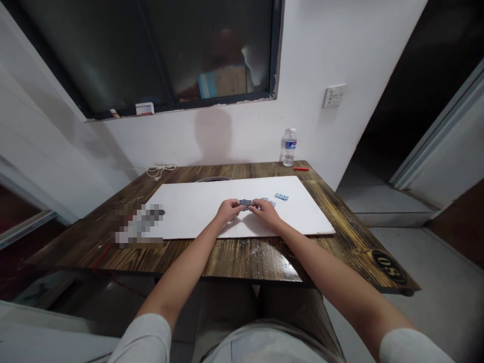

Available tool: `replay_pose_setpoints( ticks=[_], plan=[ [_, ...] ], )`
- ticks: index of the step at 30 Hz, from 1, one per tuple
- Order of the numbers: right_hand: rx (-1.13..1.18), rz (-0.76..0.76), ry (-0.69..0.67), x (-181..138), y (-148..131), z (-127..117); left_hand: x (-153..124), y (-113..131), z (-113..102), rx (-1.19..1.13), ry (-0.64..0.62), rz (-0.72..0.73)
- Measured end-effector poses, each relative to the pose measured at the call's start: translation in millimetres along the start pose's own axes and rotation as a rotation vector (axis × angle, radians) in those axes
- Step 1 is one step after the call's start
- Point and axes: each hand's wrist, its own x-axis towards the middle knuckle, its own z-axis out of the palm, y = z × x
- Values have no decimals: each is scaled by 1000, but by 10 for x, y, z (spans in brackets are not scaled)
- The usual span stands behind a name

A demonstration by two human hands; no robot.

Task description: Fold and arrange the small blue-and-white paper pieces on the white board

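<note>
Both of my hands meet over a white sheet (196,201) lying on a dark wooden table (245,257). My left hand (228,209) and my right hand (265,209) each pinch one end of a small dark flat piece (245,202) held between them just above the sheet. Two more small blue-and-white flat pieces (281,196) lie on the sheet just right of my right hand, one partly hidden behind it.
A clear water bottle (289,146) stands at the table's back edge by the wall, with a red pen (301,169) beside it. A white cord (161,170) lies at the back left. A blurred patch (139,225) covers the sheet's left end. A wall socket (334,96) sits above.
</note>
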Motion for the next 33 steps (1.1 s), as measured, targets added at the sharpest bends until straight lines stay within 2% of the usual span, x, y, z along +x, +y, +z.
replay_pose_setpoints(
  ticks=[7,12,16,20,27,33],
  plan=[
    [188,-51,65,4,61,-4,3,-11,8,68,-30,45],
    [293,-173,35,1,51,-75,21,-17,-7,177,-52,238],
    [221,-296,-108,3,49,-167,-12,1,-52,399,-184,413],
    [89,-337,-298,-6,40,-256,-76,47,-67,585,-348,489],
    [-77,-385,-490,-9,46,-336,-90,101,-95,698,-530,518],
    [-182,-359,-587,10,128,-387,-61,97,-93,588,-545,435]
  ],
)
